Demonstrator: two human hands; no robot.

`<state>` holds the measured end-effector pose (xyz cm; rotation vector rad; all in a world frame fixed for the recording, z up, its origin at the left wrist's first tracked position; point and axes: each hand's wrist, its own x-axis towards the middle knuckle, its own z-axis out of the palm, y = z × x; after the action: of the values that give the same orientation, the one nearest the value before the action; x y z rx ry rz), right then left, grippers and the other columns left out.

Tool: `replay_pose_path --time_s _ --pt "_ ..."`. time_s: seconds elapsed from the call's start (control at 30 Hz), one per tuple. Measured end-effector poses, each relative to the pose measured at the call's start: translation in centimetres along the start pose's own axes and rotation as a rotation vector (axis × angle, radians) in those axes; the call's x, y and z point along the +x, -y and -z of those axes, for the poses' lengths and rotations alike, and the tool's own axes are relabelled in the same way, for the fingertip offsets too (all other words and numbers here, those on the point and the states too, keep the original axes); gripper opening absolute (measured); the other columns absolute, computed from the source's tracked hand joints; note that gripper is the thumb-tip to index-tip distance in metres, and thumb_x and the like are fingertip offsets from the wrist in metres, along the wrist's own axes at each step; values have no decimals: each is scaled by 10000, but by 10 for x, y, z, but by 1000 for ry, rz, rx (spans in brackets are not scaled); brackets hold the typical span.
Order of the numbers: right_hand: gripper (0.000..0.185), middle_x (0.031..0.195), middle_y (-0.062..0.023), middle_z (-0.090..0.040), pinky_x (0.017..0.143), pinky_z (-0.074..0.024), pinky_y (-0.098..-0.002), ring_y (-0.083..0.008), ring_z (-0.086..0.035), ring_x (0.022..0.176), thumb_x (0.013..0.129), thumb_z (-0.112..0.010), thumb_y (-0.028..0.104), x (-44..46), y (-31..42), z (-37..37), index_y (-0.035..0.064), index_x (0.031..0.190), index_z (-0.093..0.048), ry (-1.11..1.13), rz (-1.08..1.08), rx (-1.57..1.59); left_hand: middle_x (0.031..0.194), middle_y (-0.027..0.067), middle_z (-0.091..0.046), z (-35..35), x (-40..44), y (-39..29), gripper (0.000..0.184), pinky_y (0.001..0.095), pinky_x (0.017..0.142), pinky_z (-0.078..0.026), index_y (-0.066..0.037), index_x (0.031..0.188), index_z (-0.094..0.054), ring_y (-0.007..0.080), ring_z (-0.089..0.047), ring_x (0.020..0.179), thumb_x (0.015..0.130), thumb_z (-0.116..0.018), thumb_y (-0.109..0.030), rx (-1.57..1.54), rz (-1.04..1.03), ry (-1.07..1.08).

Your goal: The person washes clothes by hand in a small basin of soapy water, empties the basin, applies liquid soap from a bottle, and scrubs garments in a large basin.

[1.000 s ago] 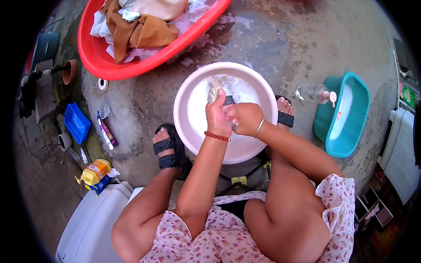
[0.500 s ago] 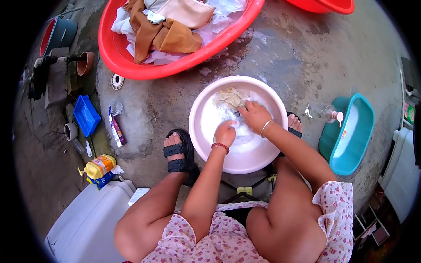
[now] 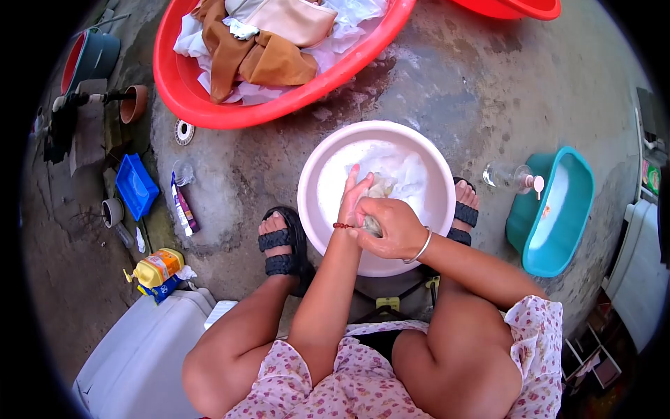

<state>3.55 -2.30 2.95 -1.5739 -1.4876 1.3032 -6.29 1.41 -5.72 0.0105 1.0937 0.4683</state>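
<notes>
Soapy water fills a pale pink basin [image 3: 317,150] on the ground between my feet. Over its near side, my right hand [image 3: 391,227] is closed on a wet beige cloth [image 3: 371,225], pressing it against the inner wrist and palm of my left hand. More of the cloth shows above my right knuckles. My left hand [image 3: 349,195], with a red bead bracelet at its wrist, has its fingers stretched out toward the far side, alongside the cloth. Part of the left palm is hidden behind my right hand. White suds lie in the basin beyond both hands.
A large red tub [image 3: 209,115] with brown, pink and white clothes stands ahead. To the right are a teal tub [image 3: 558,244] and a clear pump bottle [image 3: 504,176]. A blue tray [image 3: 136,185], purple packet [image 3: 184,209] and yellow bottle [image 3: 159,267] lie left.
Both hands have come up out of the suds toward me. The cloth, earlier lying at the basin's far side by my right hand, is now gripped against my left wrist.
</notes>
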Motion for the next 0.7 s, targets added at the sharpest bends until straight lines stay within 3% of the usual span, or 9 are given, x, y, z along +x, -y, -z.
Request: replay_pose_path --time_s 0.13,0.2,0.27,0.4,0.47,0.5,0.6,0.63,0.7 --pt "196 573 -97 -561 514 -443 -416 -325 -556 528 829 -492 261 7 -24 -7 113 720 -562 -139 190 -397 1002 102 -578 -1 6 -1 331 332 760 -506 15 1146 -474 200 -578 919 902 -491 -208 -72 10 217" --pt "210 562 -91 -565 497 -444 -417 -315 -558 512 841 -479 272 26 -58 -1 119 737 -578 -243 40 -475 933 89 -597 -1 6 8 262 334 768 -501 1 1028 -536 195 -589 888 912 -474 -225 -276 9 -20" --pt "260 585 -124 -576 509 -443 -424 -313 -574 544 854 -481 301 35 -100 17 87 743 -579 -172 -192 -679 924 74 -594 -14 0 -1 235 326 771 -502 -16 1009 -536 182 -589 881 903 -494 -221 -215 35 -32" --pt "260 739 -161 -597 581 -463 -420 -306 -603 677 828 -532 318 21 -117 9 62 819 -580 -241 -352 -608 1076 69 -567 -15 -3 -27 344 344 886 -403 -42 1139 -519 191 -526 1052 851 -567 -225 175 -267 10" --pt "297 924 -188 -566 684 -470 -410 -322 -592 838 791 -587 324 7 -102 -1 70 943 -570 -206 -86 -773 1181 77 -523 -8 0 -29 438 372 974 -299 -66 1218 -486 198 -447 1154 826 -584 -237 443 -427 -159" --pt "327 1010 -177 -527 739 -464 -407 -338 -570 888 745 -638 222 3 -104 -1 105 1036 -548 95 -120 -805 1330 84 -399 0 3 -30 548 440 1018 -208 -95 1307 -410 225 -328 1251 814 -585 -259 447 -383 -151" --pt "315 957 -181 -545 739 -462 -406 -346 -569 838 714 -627 96 11 -119 1 105 1019 -544 43 -464 -544 1407 84 -282 16 5 -20 584 493 1010 -210 -129 1354 -343 253 -274 1281 828 -560 -262 231 -191 -192" --pt "330 931 -187 -554 732 -458 -408 -354 -563 807 662 -589 -2 16 -124 2 88 976 -539 -67 -414 -366 1437 85 -210 17 3 -18 624 550 986 -229 -174 1392 -266 279 -248 1287 840 -538 -278 158 -111 -142" --pt "246 837 -174 -572 699 -447 -410 -356 -557 786 627 -569 28 19 -99 9 77 865 -535 -29 -220 -178 1401 83 -264 13 4 -16 624 538 986 -251 -171 1395 -245 284 -267 1274 848 -534 -251 69 -75 -137"
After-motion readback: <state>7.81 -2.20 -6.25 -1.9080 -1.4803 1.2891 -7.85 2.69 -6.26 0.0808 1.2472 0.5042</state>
